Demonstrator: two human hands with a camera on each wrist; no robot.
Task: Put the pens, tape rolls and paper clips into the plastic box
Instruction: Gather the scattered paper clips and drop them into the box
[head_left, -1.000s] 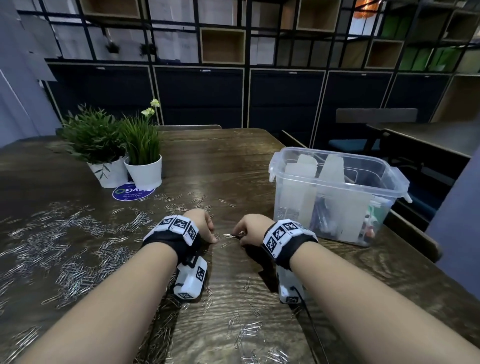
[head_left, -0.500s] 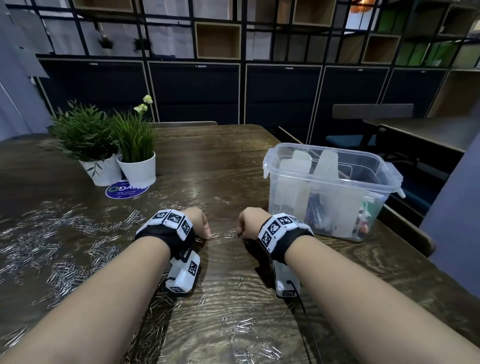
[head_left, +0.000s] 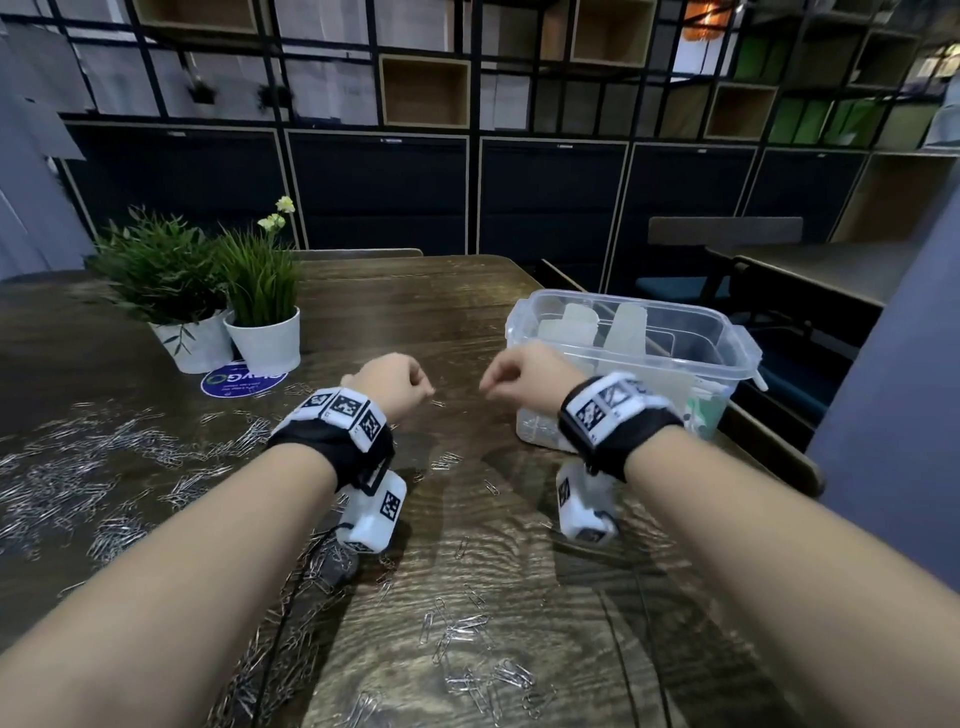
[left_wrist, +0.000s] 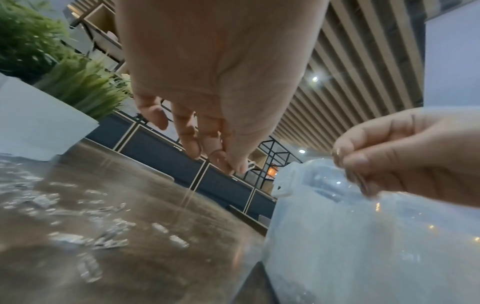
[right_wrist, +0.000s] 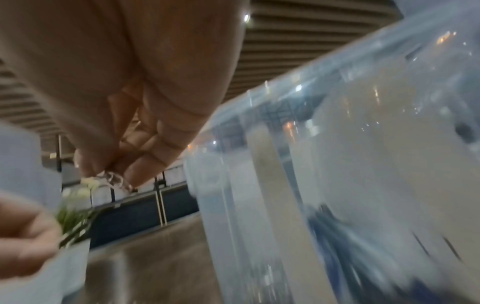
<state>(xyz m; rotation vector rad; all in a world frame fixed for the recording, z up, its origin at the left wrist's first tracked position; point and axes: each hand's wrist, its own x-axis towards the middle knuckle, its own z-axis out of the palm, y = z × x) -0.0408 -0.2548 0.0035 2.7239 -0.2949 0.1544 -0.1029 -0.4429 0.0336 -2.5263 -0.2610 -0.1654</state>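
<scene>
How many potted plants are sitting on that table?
2. Both stand side by side at the table's far left: one white pot with bushy leafy greenery, and to its right a white pot with grassy blades and pale flowers. None seem hidden.

Bare forearms, black wrist straps, white camera units

Each wrist wears a wide black fabric band (head_left: 332, 447) topped by a row of white square tiles printed with black-and-white fiducial markers (head_left: 343, 408); the right band (head_left: 618, 436) carries the same tiles (head_left: 605, 400). Beneath each wrist hangs a white boxy module (head_left: 376, 512) with its own marker (head_left: 582, 504), and a thin black cable (head_left: 291, 597) trails from the left one. No sleeves cover the forearms.
</scene>
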